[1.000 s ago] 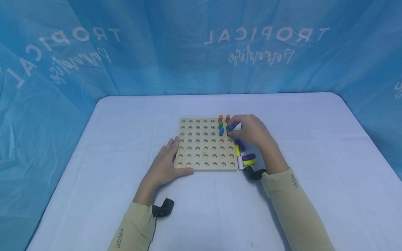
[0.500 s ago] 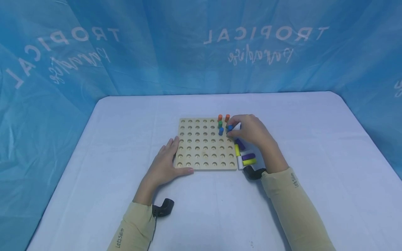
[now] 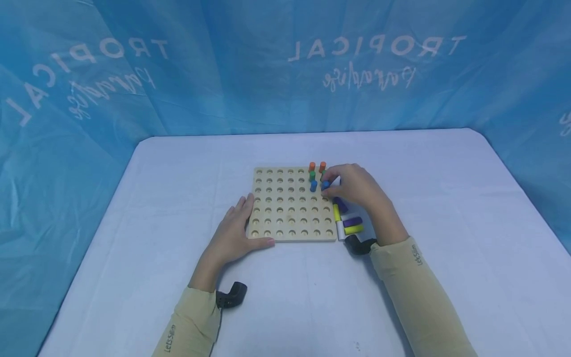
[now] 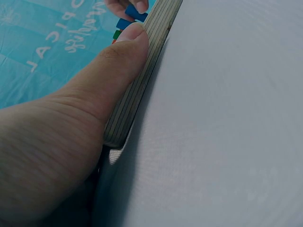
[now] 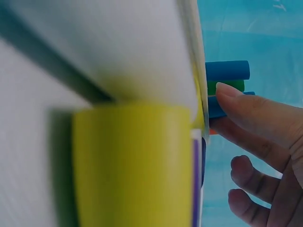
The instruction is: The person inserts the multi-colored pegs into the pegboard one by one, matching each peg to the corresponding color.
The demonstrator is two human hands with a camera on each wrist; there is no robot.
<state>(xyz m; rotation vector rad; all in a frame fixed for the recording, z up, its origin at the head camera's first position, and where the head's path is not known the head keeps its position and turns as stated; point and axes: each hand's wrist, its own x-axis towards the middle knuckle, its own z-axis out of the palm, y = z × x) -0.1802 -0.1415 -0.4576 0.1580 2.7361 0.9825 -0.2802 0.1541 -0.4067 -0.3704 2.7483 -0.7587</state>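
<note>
A square wooden pegboard with rows of round holes lies on the table. Along its left side rests my left hand, fingers straight, with the thumb against the front edge. My right hand pinches a blue peg between thumb and index finger at the board's right column; the right wrist view shows this peg upright against the board's surface. Another blue peg stands just left of it. Behind them are a green peg, a second green one partly hidden by the fingers, and two orange pegs.
Right of the board lie loose pegs: purple pegs, yellow pegs and a white peg. A yellow peg looms close in the right wrist view. White cloth covers the table; a blue printed curtain hangs behind.
The blue peg in my right hand has sunk slightly toward the board, the fingertips moving down with it. My left hand and the other pegs stay where they were.
</note>
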